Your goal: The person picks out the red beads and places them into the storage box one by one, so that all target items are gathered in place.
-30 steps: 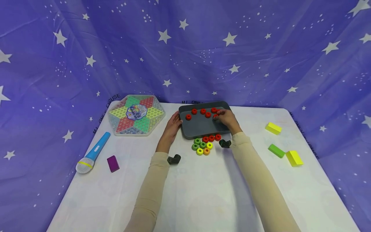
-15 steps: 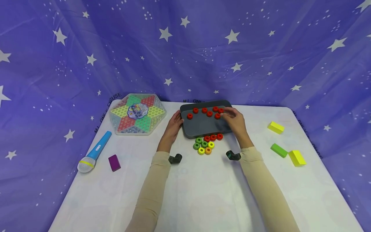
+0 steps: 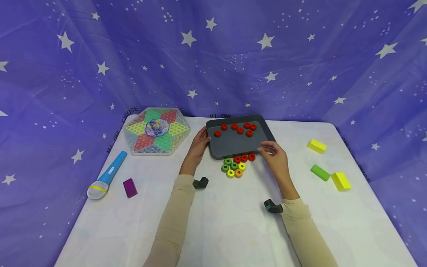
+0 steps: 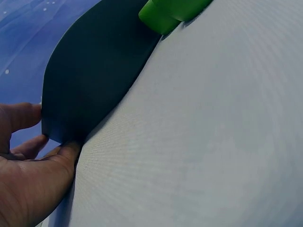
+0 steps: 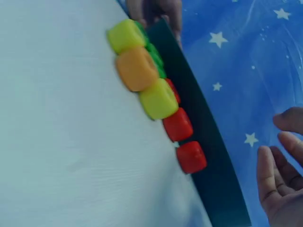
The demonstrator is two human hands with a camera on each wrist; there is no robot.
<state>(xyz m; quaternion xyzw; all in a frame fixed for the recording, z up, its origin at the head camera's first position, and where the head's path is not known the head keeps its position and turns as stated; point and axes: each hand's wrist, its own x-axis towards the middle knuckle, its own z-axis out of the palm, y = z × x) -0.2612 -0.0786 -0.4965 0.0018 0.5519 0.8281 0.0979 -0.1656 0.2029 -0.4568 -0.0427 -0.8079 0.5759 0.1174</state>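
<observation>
In the head view, a dark grey tray (image 3: 233,144) holds several red rings (image 3: 240,130) along its far side. My left hand (image 3: 197,146) rests its fingers and thumb against the tray's left wall; the left wrist view shows these fingers (image 4: 23,116) at its end. Over the near right corner is my right hand (image 3: 275,157), and the right wrist view shows its fingers loosely bent with nothing between them. Directly in front of the tray lie three red rings (image 3: 244,158), several rings in green (image 3: 234,166) and yellow (image 3: 230,173), and an orange ring (image 3: 238,173).
A hexagonal Chinese checkers board (image 3: 157,131) lies at the back left. Nearer are a blue toy microphone (image 3: 108,174) and a purple block (image 3: 130,188). On the right lie a green block (image 3: 320,172) and two yellow blocks (image 3: 316,146). A starry curtain (image 3: 213,55) hangs behind.
My right hand has left the red ring, now lying at the tray's far right, and moved back toward me to the near right corner. My left hand stays at the tray.
</observation>
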